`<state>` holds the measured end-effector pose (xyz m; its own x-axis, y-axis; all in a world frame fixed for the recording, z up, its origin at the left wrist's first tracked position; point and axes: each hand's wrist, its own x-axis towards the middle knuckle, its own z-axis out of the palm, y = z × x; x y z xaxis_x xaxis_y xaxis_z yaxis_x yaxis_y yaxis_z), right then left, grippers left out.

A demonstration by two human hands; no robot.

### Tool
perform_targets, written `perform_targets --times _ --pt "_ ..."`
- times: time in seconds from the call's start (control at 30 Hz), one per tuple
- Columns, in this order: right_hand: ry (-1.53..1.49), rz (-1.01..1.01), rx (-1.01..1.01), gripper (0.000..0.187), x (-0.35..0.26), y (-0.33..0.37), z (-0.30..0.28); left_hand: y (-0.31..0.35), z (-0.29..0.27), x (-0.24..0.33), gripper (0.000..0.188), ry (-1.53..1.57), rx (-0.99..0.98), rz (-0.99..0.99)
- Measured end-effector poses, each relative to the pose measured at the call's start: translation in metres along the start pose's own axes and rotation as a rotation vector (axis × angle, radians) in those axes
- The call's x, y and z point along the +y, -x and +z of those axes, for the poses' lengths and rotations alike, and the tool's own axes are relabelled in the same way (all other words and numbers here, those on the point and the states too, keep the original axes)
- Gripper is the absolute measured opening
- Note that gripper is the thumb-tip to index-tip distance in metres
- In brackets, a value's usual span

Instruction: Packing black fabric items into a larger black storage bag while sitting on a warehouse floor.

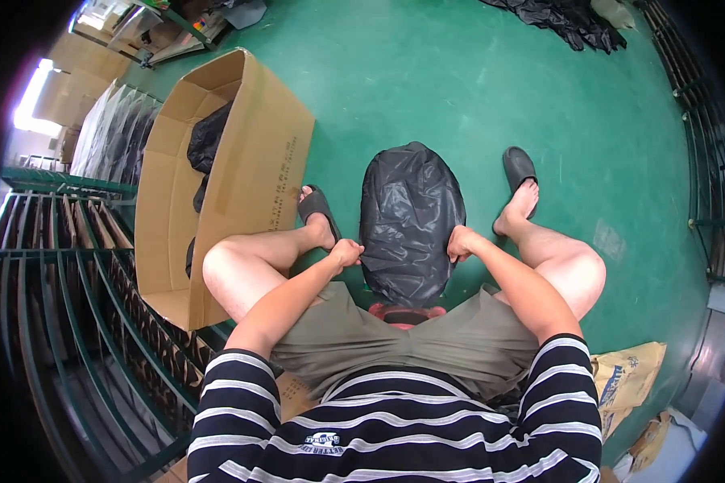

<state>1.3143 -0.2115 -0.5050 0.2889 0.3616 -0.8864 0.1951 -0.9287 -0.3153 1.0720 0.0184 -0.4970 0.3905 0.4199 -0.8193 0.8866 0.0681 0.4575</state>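
Observation:
Between my legs on the floor stands a bulging black plastic bag [411,217], its surface creased and shiny. My left hand [347,253] is closed on the bag's lower left edge. On the opposite edge, my right hand [460,243] pinches the plastic with its fingers curled in. What fills the bag is hidden. Just below the bag, a red and dark object [407,314] shows partly between my thighs.
At my left stands a tall open cardboard box [270,161] with black bags [210,138] inside. Green metal racks [64,253] line the left side, and another rack [693,145] runs along the right. Black plastic [568,20] lies at the far right; a tan paper sack [630,378] is behind my right side.

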Motion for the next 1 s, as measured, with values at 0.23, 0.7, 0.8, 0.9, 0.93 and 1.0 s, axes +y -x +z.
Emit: perform_targets --times 0.23,0.7,0.8,0.9,0.93,1.0 --pt "-0.064 -0.03 -0.096 0.007 -0.003 0.009 0.001 -0.001 -0.003 -0.003 0.023 0.323 0.023 -0.06" --pt "-0.202 0.063 -0.245 0.013 0.003 0.016 -0.005 0.011 -0.001 0.008 0.022 0.41 -0.008 -0.02" --pt "-0.305 0.163 0.206 0.023 -0.008 0.032 -0.019 0.011 -0.007 0.003 0.021 0.401 -0.035 0.021" --pt "-0.428 0.173 0.418 0.035 0.017 0.013 -0.029 0.016 -0.006 0.01 0.018 0.285 -0.008 -0.017" --pt "-0.429 0.173 0.417 0.035 0.024 0.009 -0.028 0.022 -0.006 0.013 0.018 0.284 -0.008 -0.017" --pt "-0.907 0.183 0.11 0.038 0.033 0.003 -0.024 0.033 -0.003 0.018 0.02 0.355 0.017 -0.047"
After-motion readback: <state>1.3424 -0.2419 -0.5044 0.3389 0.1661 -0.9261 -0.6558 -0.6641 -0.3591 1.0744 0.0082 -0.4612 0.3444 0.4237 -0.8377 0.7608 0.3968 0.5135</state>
